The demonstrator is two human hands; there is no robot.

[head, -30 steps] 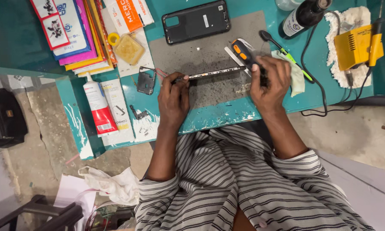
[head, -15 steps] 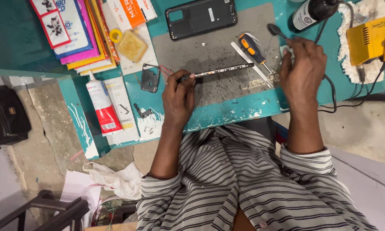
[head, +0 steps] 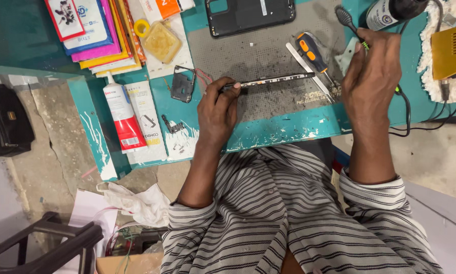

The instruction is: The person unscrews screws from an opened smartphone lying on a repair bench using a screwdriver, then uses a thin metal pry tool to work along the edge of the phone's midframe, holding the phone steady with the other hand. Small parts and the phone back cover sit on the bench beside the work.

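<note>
My left hand (head: 217, 111) grips one end of a phone frame (head: 276, 79) held on edge over the grey work mat (head: 268, 45). My right hand (head: 372, 73) is off to the right of the mat, its fingers closed around a black brush with a green handle (head: 347, 19). An orange and black screwdriver (head: 313, 50) and a flat metal tool (head: 305, 65) lie on the mat between the two hands. A dark phone back cover (head: 250, 14) lies at the mat's far edge.
Left of the mat are a small dark phone part (head: 182, 86), a red and white glue tube (head: 122, 114), a yellow tape roll (head: 140, 26) and stacked coloured packets (head: 93, 30). A dark bottle (head: 390, 11) and yellow device (head: 452, 49) stand at right. Black bag (head: 5, 122) on floor.
My right hand let go of the phone frame, moved right and away from the mat, and now grips the brush. My left hand keeps hold of the frame.
</note>
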